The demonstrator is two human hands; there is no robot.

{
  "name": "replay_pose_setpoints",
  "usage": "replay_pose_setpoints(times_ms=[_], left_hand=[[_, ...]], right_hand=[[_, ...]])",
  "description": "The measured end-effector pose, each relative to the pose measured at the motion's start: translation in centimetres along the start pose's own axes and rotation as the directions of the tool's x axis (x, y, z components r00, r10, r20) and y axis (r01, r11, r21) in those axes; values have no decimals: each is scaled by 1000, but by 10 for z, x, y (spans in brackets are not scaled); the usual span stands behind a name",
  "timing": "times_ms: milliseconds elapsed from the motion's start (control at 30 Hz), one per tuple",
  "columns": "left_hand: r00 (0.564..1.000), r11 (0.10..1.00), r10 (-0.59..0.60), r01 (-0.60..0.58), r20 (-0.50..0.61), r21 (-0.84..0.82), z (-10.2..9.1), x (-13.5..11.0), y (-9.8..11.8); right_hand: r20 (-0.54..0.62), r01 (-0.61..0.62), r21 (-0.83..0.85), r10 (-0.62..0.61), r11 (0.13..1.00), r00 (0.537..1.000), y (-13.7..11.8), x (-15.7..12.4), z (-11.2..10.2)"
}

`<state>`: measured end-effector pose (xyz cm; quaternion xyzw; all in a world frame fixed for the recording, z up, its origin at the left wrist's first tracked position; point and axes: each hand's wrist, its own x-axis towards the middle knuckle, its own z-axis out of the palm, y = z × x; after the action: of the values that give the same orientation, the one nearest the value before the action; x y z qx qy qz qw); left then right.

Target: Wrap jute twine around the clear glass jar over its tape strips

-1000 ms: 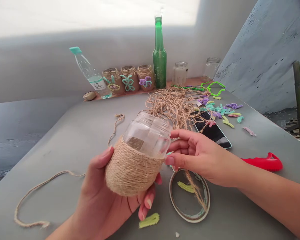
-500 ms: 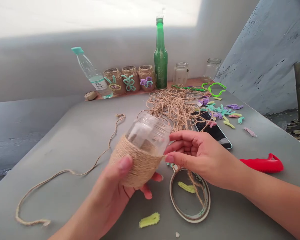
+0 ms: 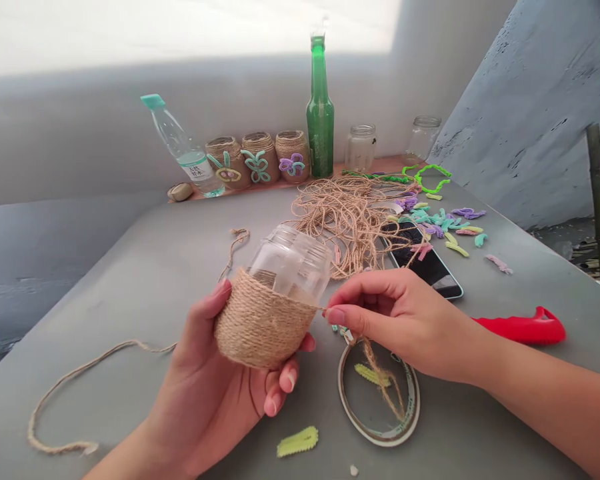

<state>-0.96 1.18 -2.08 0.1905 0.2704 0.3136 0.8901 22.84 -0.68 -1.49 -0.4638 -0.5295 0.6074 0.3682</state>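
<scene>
My left hand (image 3: 215, 380) grips a glass jar (image 3: 290, 263) from below, its lower half wound tightly with jute twine. The open mouth tilts up and away. My right hand (image 3: 395, 320) pinches a thin strand of twine at the top edge of the winding. A long loose twine strand (image 3: 85, 363) runs across the table to the left and passes behind the jar. A tangled heap of jute twine (image 3: 350, 227) lies beyond the jar. Below my right hand lies an oval ring (image 3: 380, 393) with twine and a green pipe-cleaner piece inside it.
A grey table (image 3: 105, 280) holds a phone (image 3: 425, 263), a red plastic tool (image 3: 525, 327) and several pipe-cleaner pieces (image 3: 460, 230). Along the back stand a green bottle (image 3: 320, 113), several twine-wrapped jars (image 3: 259, 157), a water bottle (image 3: 185, 153) and a glass jar (image 3: 360, 148).
The jar has turned and shifted slightly left, and my left hand's fingers have changed their hold. My right hand has moved down the jar, and its thumb and forefinger now pinch the twine.
</scene>
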Motion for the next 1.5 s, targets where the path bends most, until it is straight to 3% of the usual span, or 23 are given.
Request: replay_pose_setpoints(times_ms=[267, 333, 400, 500, 667, 733, 900, 1067, 1333, 1500], left_hand=[[983, 988, -149, 152, 105, -28, -3, 1, -5], [996, 997, -73, 72, 51, 29, 1, 2, -5], [996, 991, 79, -72, -52, 115, 4, 0, -5], [949, 936, 269, -216, -167, 280, 5, -3, -4], [926, 786, 352, -215, -135, 580, 0, -5, -4], [928, 754, 351, -198, -129, 626, 0, -4, -5], [955, 876, 279, -208, -105, 434, 2, 2, -10], [942, 884, 310, -235, -130, 403, -1, 2, -11], [936, 910, 328, -276, -128, 310, 1, -2, -3], [943, 924, 308, -265, -125, 275, 5, -4, -6]], right_hand=[[36, -78, 208, 72, 975, 997, 0, 4, 0], [36, -90, 224, 84, 970, 996, -1, 4, 0], [22, -97, 222, 95, 970, 995, -1, 4, -1], [34, -107, 235, 101, 966, 994, -1, 5, -3], [-6, -58, 185, 60, 981, 998, -1, 3, -2], [-41, -37, 116, 42, 993, 998, -1, 0, -1], [-123, 3, -119, -18, 993, 992, -4, -6, 2], [-179, 42, -301, -99, 953, 979, -6, -8, 1], [-18, 260, -376, -287, 889, 958, -11, -13, -3], [13, 256, -351, -268, 901, 963, -9, -10, -4]])
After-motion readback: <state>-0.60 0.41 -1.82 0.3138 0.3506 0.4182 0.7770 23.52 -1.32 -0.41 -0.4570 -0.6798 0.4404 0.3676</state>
